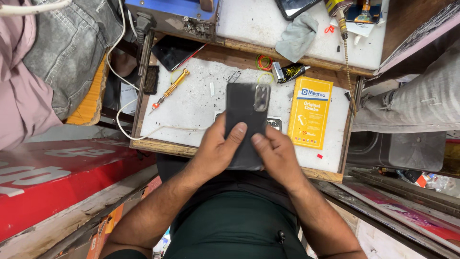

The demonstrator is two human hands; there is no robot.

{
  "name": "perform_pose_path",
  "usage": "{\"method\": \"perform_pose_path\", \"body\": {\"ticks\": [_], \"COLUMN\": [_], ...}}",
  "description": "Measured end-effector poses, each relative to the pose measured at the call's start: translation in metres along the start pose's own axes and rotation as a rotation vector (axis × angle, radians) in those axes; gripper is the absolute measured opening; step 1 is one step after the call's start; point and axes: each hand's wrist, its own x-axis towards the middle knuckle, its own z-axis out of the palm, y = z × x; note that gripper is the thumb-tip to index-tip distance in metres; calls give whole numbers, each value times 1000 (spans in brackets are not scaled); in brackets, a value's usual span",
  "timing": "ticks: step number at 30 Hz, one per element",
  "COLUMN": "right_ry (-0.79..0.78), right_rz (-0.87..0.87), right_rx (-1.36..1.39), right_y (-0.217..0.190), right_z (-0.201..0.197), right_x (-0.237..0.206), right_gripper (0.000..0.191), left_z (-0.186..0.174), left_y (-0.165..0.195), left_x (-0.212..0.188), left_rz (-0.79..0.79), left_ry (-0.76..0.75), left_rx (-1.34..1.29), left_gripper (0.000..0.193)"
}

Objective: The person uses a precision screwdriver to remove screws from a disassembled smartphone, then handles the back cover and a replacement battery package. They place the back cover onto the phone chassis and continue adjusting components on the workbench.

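A black smartphone (247, 108) is held back side up over a small white work board (191, 103), its camera block toward the far end. My left hand (216, 148) grips its lower left side with the thumb laid on the back. My right hand (277, 156) grips the lower right side, thumb also pressing on the back. A second small device (274, 123) peeks out from under the phone on the right.
A yellow flat box (310, 112) lies right of the phone. A gold screwdriver (170, 88), a white cable (143, 130), rubber bands (264, 62), a grey cloth (297, 36) and another dark phone (175, 50) lie around. A person's grey trouser leg (412, 103) is at right.
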Motion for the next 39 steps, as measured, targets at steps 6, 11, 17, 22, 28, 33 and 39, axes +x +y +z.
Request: {"method": "perform_pose_path", "body": {"ticks": [6, 11, 17, 22, 28, 33, 39], "right_ry": [191, 180, 250, 369, 496, 535, 487], "right_rz": [-225, -152, -30, -409, -340, -377, -470], "right_rx": [271, 277, 252, 40, 172, 90, 9], "right_y": [3, 13, 20, 16, 13, 20, 21], "right_z": [-3, -6, 4, -2, -6, -9, -5], "right_x": [2, -9, -18, -22, -29, -28, -28], "right_gripper": [36, 31, 33, 30, 31, 28, 23], "left_z": [6, 0, 9, 19, 29, 29, 29], "left_y": [0, 3, -8, -7, 4, 2, -2], "left_x": [-8, -13, -9, 5, -5, -2, 9], "left_rz": [-181, -138, 174, -49, -110, -23, 84], "left_ry": [-172, -310, -32, -168, -314, -268, -96], "left_rx": [93, -99, 364, 153, -212, -245, 141], "left_gripper": [20, 28, 34, 33, 28, 25, 22]}}
